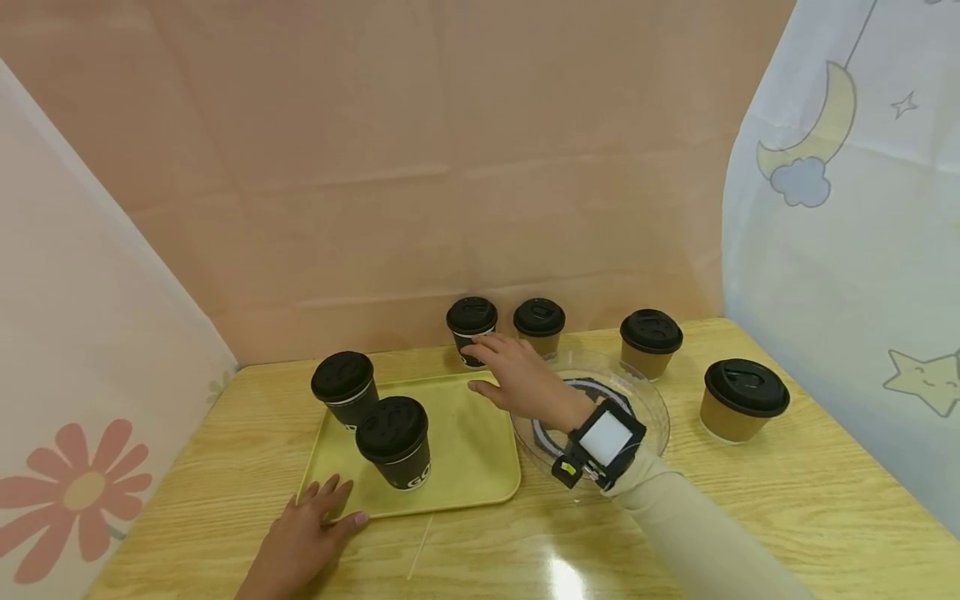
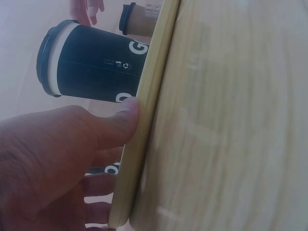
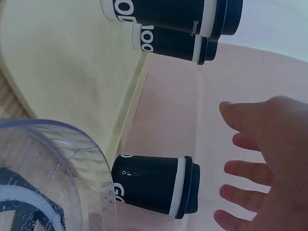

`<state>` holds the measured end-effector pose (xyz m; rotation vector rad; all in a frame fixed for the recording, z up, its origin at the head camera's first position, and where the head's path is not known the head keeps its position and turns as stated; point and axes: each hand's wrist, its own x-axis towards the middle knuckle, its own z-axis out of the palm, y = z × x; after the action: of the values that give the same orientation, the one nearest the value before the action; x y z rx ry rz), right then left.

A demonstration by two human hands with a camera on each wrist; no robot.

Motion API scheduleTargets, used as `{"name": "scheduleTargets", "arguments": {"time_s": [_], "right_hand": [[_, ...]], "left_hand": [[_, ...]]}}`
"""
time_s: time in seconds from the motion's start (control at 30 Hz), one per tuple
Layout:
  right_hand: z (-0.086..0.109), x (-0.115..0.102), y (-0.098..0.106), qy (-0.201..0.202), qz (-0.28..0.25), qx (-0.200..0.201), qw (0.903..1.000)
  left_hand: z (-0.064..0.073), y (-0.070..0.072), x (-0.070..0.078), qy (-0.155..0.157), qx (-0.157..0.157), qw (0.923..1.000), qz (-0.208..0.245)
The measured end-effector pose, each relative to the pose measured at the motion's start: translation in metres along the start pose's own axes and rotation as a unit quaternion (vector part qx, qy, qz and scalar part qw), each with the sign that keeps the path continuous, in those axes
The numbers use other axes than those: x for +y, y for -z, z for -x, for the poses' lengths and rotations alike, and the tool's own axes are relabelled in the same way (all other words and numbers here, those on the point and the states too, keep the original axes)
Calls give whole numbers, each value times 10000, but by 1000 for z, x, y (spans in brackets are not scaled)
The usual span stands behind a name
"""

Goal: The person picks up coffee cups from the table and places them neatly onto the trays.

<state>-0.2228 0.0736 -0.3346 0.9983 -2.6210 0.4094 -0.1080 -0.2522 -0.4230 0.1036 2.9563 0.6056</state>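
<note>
A yellow tray point(image 1: 472, 467) carries two dark paper cups with black lids, one point(image 1: 345, 387) at its left rear and one point(image 1: 395, 442) nearer the front. My left hand point(image 1: 307, 533) rests at the tray's front left corner, fingers spread; in the left wrist view its thumb point(image 2: 129, 115) touches the rim. My right hand point(image 1: 525, 379) is in the air with fingers apart, holding nothing. In the head view it overlaps another dark lidded cup point(image 1: 471, 321) behind the tray. The right wrist view shows a gap between the fingers and that cup point(image 3: 149, 183).
Right of the tray sits a clear round plastic container point(image 1: 652, 417), partly hidden by my right forearm. Brown cups with black lids stand behind it point(image 1: 540, 325), at its right rear point(image 1: 649, 342) and farther right point(image 1: 742, 400). Cloth hangs behind and on both sides.
</note>
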Motion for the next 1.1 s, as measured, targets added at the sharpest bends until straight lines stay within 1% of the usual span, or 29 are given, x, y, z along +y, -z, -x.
{"name": "scheduleTargets", "arguments": {"time_s": [0.17, 0.47, 0.6, 0.8, 0.97, 1.1], "right_hand": [[-12, 5, -5, -231, -18, 47, 9997], [-37, 8, -10, -691, -135, -152, 9974], [-46, 10, -10, -774, -69, -240, 9967], [-56, 13, -12, -826, 46, -135, 9965], [-60, 16, -14, -959, 81, -116, 9953], [-64, 19, -20, -1085, 42, -165, 9939]], "left_hand": [[0, 0, -1, -36, 36, 10000, -14], [0, 1, 1, -24, 15, 10000, 48], [0, 1, 1, -28, 35, 10000, 22], [0, 2, 3, -63, 44, 10000, 0], [0, 2, 3, -36, 36, 10000, 27], [0, 0, 2, 44, -13, 10000, 28]]}}
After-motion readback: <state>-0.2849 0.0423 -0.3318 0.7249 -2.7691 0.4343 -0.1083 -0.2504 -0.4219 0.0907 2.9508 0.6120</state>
